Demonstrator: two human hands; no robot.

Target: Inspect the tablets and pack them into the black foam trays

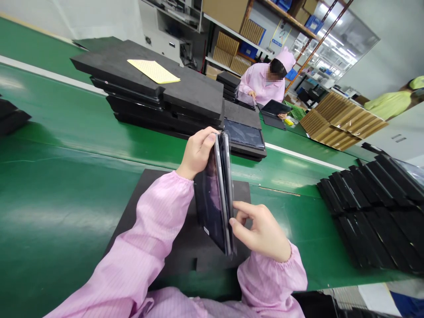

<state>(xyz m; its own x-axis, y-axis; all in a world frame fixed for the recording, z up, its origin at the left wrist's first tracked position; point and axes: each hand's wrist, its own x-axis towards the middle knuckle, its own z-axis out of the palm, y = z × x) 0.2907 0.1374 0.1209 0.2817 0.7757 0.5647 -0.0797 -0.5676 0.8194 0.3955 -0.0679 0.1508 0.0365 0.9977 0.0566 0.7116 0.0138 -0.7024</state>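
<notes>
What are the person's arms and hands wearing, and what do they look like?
Both arms wear loose pink sleeves with fine stripes and gathered, frilly cuffs. The left hand and right hand are bare, with no gloves.

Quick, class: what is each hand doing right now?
Left hand: closed, holding the tablets by their upper end.
Right hand: partly curled, at the tablets' side; whether it grips them cannot be told.

Green bench (pixel 66 185) (glossy): black tray stacks (pixel 188 95), black slab (pixel 180 247).
</notes>
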